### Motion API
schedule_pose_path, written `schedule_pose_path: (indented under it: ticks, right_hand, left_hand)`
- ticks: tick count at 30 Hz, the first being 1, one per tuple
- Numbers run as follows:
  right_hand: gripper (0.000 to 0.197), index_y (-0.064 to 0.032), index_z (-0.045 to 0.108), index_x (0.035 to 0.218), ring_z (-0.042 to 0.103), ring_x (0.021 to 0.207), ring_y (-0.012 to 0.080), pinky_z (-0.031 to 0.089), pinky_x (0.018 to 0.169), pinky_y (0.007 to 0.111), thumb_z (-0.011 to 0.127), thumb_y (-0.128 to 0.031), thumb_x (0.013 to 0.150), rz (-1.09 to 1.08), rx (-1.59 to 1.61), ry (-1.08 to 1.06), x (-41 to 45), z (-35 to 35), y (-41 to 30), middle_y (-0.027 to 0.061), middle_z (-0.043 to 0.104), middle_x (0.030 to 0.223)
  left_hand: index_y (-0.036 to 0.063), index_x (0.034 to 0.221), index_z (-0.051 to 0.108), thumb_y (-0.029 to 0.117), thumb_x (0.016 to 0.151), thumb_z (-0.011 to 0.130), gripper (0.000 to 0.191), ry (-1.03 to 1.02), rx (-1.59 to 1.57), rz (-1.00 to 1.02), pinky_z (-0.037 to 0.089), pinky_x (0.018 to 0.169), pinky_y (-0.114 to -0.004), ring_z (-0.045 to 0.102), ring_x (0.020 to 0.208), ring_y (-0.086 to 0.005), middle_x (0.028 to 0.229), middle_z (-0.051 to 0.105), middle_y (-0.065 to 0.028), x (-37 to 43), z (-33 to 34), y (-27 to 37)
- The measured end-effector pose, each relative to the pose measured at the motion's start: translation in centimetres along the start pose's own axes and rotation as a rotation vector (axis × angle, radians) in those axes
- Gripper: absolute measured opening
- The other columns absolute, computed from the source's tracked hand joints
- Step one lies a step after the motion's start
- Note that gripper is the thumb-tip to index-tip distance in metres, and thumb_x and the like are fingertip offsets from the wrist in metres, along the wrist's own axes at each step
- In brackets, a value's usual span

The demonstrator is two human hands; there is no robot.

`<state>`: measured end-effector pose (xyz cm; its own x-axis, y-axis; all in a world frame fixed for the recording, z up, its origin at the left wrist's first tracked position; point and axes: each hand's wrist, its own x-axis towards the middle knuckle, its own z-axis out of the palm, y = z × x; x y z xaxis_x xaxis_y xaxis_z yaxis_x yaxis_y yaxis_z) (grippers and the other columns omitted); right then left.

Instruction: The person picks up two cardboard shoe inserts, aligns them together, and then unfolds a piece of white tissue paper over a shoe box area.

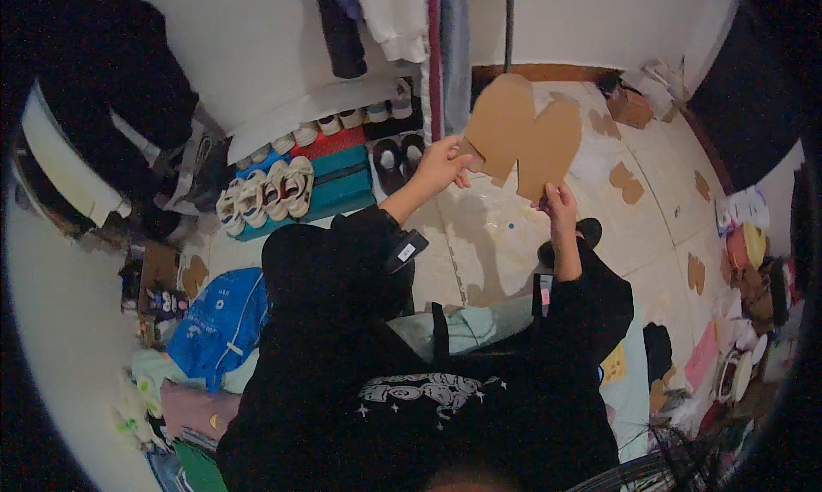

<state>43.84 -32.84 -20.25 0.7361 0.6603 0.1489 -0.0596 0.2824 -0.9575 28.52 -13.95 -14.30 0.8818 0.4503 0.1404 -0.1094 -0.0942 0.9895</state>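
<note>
A brown cardboard cutout (510, 129) with two rounded lobes is held up in front of me, above the tiled floor. A notch divides its top, and a narrow gap cuts into the lower edge. My left hand (444, 163) pinches its lower left side, where a darker flap of cardboard (473, 153) shows by the fingers. Whether that flap is a separate piece, I cannot tell. Down at the lower right corner, my right hand (560, 202) grips the cutout between thumb and fingers.
Several cardboard cutouts (626, 184) lie on the floor (648, 228) to the right. White sneakers (266, 193) rest on a teal shoebox (340, 180) at left, near dark shoes (388, 164). Clothes (392, 17) hang beyond. A blue bag (218, 325) sits beside me.
</note>
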Motion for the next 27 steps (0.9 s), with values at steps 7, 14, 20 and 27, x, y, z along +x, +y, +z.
schedule_pose_path:
  ticks: [7, 14, 20, 27]
  right_hand:
    - [0.027, -0.0010, 0.050, 0.093, 0.046, 0.057, 0.0071, 0.035, 0.050, 0.018, 0.053, -0.020, 0.075, -0.079, -0.105, 0.068, 0.2, -0.6, -0.2, 0.0011, 0.052, 0.067]
    - [0.028, 0.0006, 0.049, 0.093, 0.046, 0.055, 0.0081, 0.035, 0.048, 0.019, 0.055, -0.018, 0.073, -0.043, -0.040, 0.020, 0.0, -0.5, -0.6, 0.0022, 0.052, 0.066]
    - [0.023, 0.0016, 0.049, 0.091, 0.042, 0.052, 0.0062, 0.033, 0.047, 0.018, 0.053, -0.014, 0.074, -0.092, -0.059, 0.077, -0.1, -0.2, -0.8, -0.0002, 0.047, 0.061]
    - [0.020, 0.0016, 0.050, 0.087, 0.041, 0.050, 0.0063, 0.032, 0.047, 0.017, 0.052, -0.015, 0.075, -0.122, -0.055, 0.082, -0.1, 0.6, -1.1, -0.0005, 0.046, 0.060]
  left_hand:
    - [-0.0010, 0.093, 0.045, 0.003, 0.074, 0.049, 0.020, 0.011, 0.089, -0.002, 0.040, 0.034, -0.023, 0.051, 0.041, -0.0135, 0.061, 0.054, -0.0084, -0.7, -1.6, 0.3]
    - [-0.0013, 0.099, 0.043, 0.003, 0.075, 0.049, 0.026, 0.050, 0.201, -0.041, 0.040, 0.034, -0.023, 0.051, 0.039, -0.0138, 0.059, 0.053, -0.0069, -1.1, -1.7, 0.4]
    - [-0.0044, 0.102, 0.040, 0.007, 0.074, 0.050, 0.032, 0.005, 0.181, -0.010, 0.043, 0.038, -0.023, 0.053, 0.044, -0.0143, 0.059, 0.054, -0.0098, -1.1, -2.0, 1.2]
    - [-0.0008, 0.088, 0.046, 0.012, 0.078, 0.044, 0.017, -0.077, 0.089, -0.071, 0.042, 0.036, -0.022, 0.052, 0.042, -0.0126, 0.066, 0.058, -0.0113, -1.8, -2.7, 1.9]
